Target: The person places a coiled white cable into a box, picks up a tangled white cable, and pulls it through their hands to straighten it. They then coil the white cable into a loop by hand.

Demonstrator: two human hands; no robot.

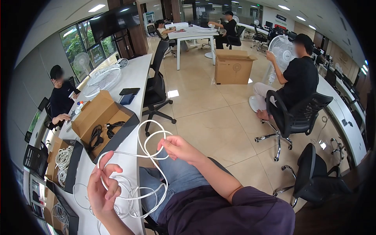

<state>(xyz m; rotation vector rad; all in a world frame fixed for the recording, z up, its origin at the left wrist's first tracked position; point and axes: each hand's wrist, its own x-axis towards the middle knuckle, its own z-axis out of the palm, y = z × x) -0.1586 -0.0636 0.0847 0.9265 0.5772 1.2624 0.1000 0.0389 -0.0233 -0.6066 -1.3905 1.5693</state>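
Observation:
A long white cable (pixel 160 170) hangs in loose loops between my two hands, above my lap and the table edge. My right hand (pixel 178 149) pinches it between thumb and fingertips near the upper loops. Over at the table, my left hand (pixel 103 184) has its fingers loosely curled, with the cable running across them and up past the index finger. More white coils hang below and beside the left hand, partly over the tabletop (pixel 89 213). Where the cable's ends lie, I cannot make out.
An opened box (pixel 102 127) with black cables stands on the table. Boxes of white cable (pixel 64 160) and grey cable (pixel 59 213) are at left. A phone (pixel 129 91) and fan grilles (pixel 102 81) lie farther back. People sit around; office chairs (pixel 156 90) stand nearby.

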